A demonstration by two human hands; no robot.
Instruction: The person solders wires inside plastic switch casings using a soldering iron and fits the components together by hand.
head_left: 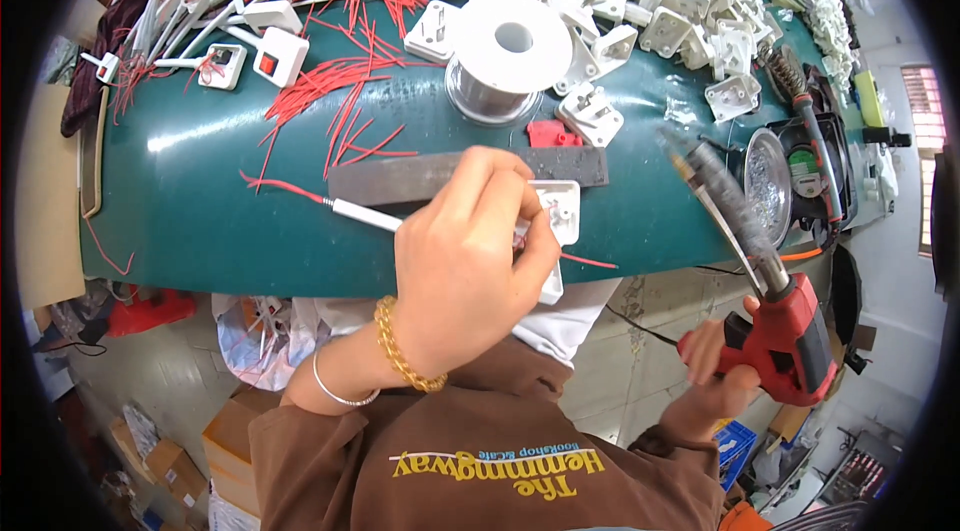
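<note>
My left hand [470, 246] is closed over an open white plastic housing [562, 211]. Its fingertips are pinched together inside the housing, hiding what lies between them. A white rod-like stem [367, 215] runs out from under that hand, with a red wire [285, 187] at its far end. Another short red wire [590, 260] sticks out to the right of the fingers. At the right, away from the housing, my right hand [715, 376] grips a red and black soldering gun [797, 336]. Its blurred metal barrel tilts up and left over the table edge.
A dark flat bar [400, 178] lies behind my left hand. Beyond it stand a solder wire spool [545, 41], loose red wires [320, 86] and white pieces with red switches [280, 56]. White housings [690, 6] pile up far right, near a round metal dish [768, 186] and another soldering iron [805, 111].
</note>
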